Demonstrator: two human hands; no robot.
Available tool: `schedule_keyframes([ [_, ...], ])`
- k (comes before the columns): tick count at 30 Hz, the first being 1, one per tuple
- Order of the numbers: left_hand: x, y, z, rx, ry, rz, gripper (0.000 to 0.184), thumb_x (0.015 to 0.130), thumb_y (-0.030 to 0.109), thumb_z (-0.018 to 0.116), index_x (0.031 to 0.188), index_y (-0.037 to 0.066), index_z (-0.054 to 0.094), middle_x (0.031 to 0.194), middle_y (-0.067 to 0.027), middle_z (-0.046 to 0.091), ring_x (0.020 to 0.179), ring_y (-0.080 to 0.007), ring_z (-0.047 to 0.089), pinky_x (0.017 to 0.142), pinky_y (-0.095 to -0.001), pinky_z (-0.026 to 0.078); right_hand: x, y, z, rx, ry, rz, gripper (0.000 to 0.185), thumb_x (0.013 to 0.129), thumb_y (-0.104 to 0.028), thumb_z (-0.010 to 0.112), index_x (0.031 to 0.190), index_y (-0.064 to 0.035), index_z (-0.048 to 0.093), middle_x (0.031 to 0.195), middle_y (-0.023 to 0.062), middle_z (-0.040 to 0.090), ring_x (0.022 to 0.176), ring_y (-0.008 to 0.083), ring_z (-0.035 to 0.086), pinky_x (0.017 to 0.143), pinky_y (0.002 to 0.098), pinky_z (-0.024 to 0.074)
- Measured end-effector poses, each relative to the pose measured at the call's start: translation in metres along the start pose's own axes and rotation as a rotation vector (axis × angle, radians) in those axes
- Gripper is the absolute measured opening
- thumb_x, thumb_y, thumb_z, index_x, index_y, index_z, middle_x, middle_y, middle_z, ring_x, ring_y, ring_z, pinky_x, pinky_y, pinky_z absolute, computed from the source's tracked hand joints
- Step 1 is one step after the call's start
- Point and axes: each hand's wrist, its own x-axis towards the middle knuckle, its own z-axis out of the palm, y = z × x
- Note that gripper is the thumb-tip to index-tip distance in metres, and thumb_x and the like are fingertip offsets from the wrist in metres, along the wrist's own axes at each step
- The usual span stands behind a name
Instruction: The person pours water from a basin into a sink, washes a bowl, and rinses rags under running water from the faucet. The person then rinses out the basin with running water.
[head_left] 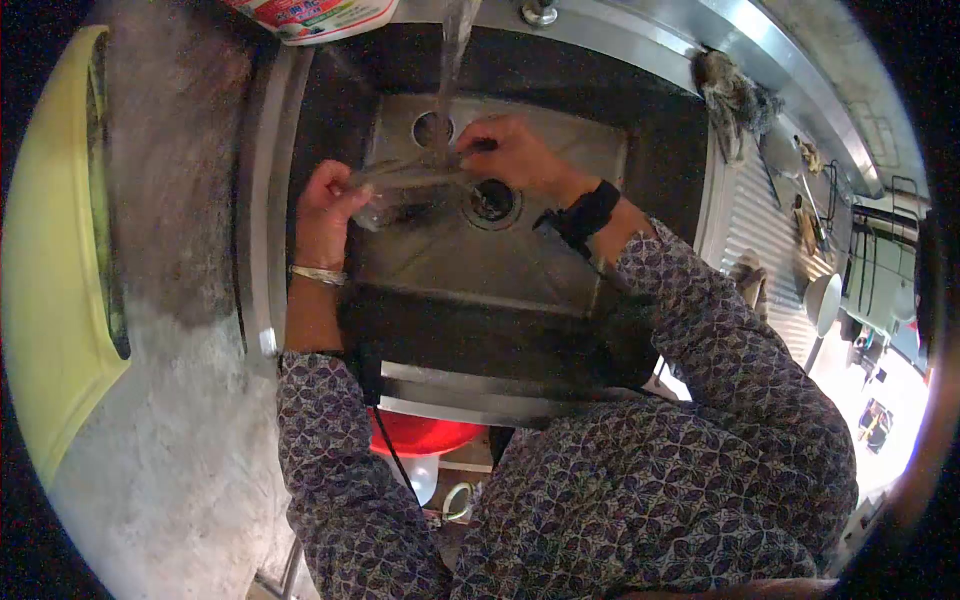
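Observation:
A thin, clear piece of plastic film (410, 178) is stretched between my two hands over the sink (540, 255), blurred by motion. Its left end is pinched in my left hand (328, 205), and a crumpled clear part hangs below those fingers. My right hand (515, 155) grips the other end, its fingers closed; a small dark patch shows by the fingertips, too unclear to name. From above, a stream of water (455, 60) falls between the hands, close to the right fingertips. Beneath them is the round drain (492, 203).
A white and red printed package (315, 18) stands at the sink's back left corner. A crumpled grey cloth (728, 95) lies on the right rim. Farther right are a ribbed metal drainboard (765, 225) and a white bowl (822, 303). A red basin (425, 432) sits below the front edge.

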Motion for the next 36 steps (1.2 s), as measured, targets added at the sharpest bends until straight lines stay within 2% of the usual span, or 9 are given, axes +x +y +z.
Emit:
schedule_keyframes([
  [6,-0.019,-0.001,-0.014,0.225,-0.271,-0.115,0.023,0.062,0.01,0.069,0.072,0.009,0.048,0.067,0.0053,0.04,0.065,-0.0077,0.038,0.057,-0.022,0.032,0.014,0.0,-0.005,-0.13,0.09,-0.034,0.016,0.07,-0.004,0.067,0.085,-0.0048,0.06,0.088,0.0027,0.058,0.082,0.0138,0.053,0.071,0.0268,0.0438],
  [12,-0.02,0.007,-0.03,-0.147,-0.064,-0.116,0.022,0.063,0.011,0.069,0.073,0.01,0.05,0.066,0.0042,0.045,0.066,-0.0082,0.045,0.058,-0.0231,0.036,0.01,-0.02,-0.005,-0.104,0.285,-0.348,0.011,0.071,-0.006,0.064,0.082,-0.0058,0.06,0.083,0.008,0.062,0.079,0.0218,0.059,0.068,0.0313,0.0472],
  [15,-0.03,0.023,-0.03,0.382,-0.353,-0.103,0.021,0.065,0.012,0.068,0.08,0.008,0.055,0.071,-0.0006,0.054,0.071,-0.0123,0.052,0.065,-0.027,0.042,-0.006,-0.018,-0.02,-0.077,0.099,-0.21,0.016,0.07,-0.006,0.066,0.084,-0.0043,0.058,0.089,0.005,0.059,0.079,0.0137,0.053,0.07,0.0275,0.0435],
  [17,-0.047,0.006,-0.016,0.454,-0.578,-0.212,0.022,0.067,0.015,0.067,0.085,0.008,0.056,0.077,-0.0036,0.057,0.075,-0.0157,0.054,0.068,-0.0293,0.043,-0.01,0.007,-0.027,-0.333,-0.458,0.02,0.017,0.074,-0.012,0.061,0.09,-0.0067,0.06,0.084,0.0112,0.061,0.077,0.0184,0.056,0.069,0.0301,0.0441],
  [18,-0.054,-0.004,-0.008,0.523,-0.804,-0.319,0.024,0.07,0.018,0.066,0.089,0.008,0.057,0.082,-0.0067,0.06,0.079,-0.019,0.057,0.072,-0.0315,0.044,-0.01,0.025,-0.02,-0.33,-0.459,0.022,0.017,0.074,-0.012,0.061,0.09,-0.0067,0.06,0.084,0.0112,0.061,0.077,0.0184,0.056,0.069,0.0301,0.0441],
  [24,-0.07,-0.054,0.001,0.528,-0.698,-0.211,0.036,0.077,0.031,0.059,0.106,0.009,0.053,0.101,-0.0124,0.06,0.096,-0.0289,0.056,0.083,-0.0349,0.042,0.03,0.094,0.006,-0.596,-0.179,-0.124,0.037,0.065,-0.013,0.056,0.101,-0.0088,0.061,0.078,0.0156,0.059,0.074,0.033,0.056,0.064,0.04,0.0442],
  [27,-0.057,-0.075,0.009,0.536,-0.765,-0.273,0.041,0.078,0.033,0.057,0.112,0.011,0.05,0.107,-0.0128,0.058,0.102,-0.0306,0.053,0.087,-0.036,0.041,0.061,0.121,0.0,-0.911,-0.453,0.029,0.04,0.06,-0.012,0.057,0.099,-0.0104,0.063,0.075,0.014,0.059,0.07,0.0326,0.056,0.058,0.0416,0.0436],
  [33,-0.007,-0.103,0.034,0.91,-0.786,-0.337,0.048,0.081,0.039,0.052,0.121,0.013,0.045,0.118,-0.0136,0.052,0.107,-0.0322,0.05,0.09,-0.0389,0.039,0.036,0.146,-0.019,-1.237,-0.151,-0.5,0.021,0.064,-0.016,0.057,0.083,-0.0097,0.065,0.072,0.0131,0.059,0.068,0.0332,0.057,0.056,0.0416,0.0451],
  [36,-0.004,-0.094,0.047,1.041,-0.537,-0.422,0.051,0.081,0.039,0.052,0.125,0.014,0.043,0.121,-0.013,0.05,0.109,-0.0322,0.049,0.091,-0.0393,0.039,-0.002,0.08,-0.039,-0.974,-0.144,0.095,0.017,0.072,-0.017,0.054,0.085,-0.0092,0.062,0.076,0.0117,0.061,0.074,0.0331,0.057,0.062,0.0395,0.0469],
])
